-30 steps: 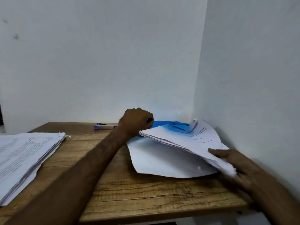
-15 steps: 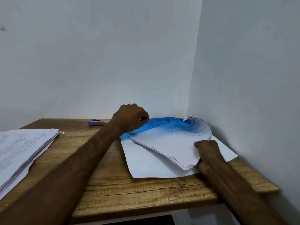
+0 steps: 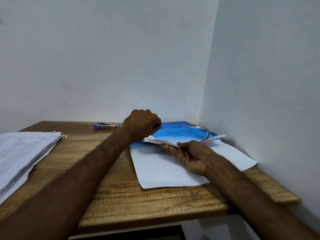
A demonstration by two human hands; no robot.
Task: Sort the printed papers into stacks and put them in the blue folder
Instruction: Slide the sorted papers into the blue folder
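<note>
A blue folder [image 3: 183, 134] lies at the desk's far right corner, its see-through blue cover over a bundle of printed papers [image 3: 155, 141]. My left hand [image 3: 142, 125] is curled in a fist and grips the folder's far left edge. My right hand [image 3: 190, 155] lies palm up at the bundle's near edge, fingers beneath and thumb on top, pinching the papers. A large white sheet [image 3: 164, 172] lies flat under the folder. A second thick pile of printed papers [image 3: 22, 153] rests on the desk's left side.
A blue stapler [image 3: 105, 126] lies by the back wall, left of my left hand. The wooden desk [image 3: 155, 205] ends close in front. White walls meet in a corner right behind the folder.
The raised, curled bundle has come down flatter, with the blue cover now over it. My right hand slid from the bundle's right corner to its near edge and turned palm up.
</note>
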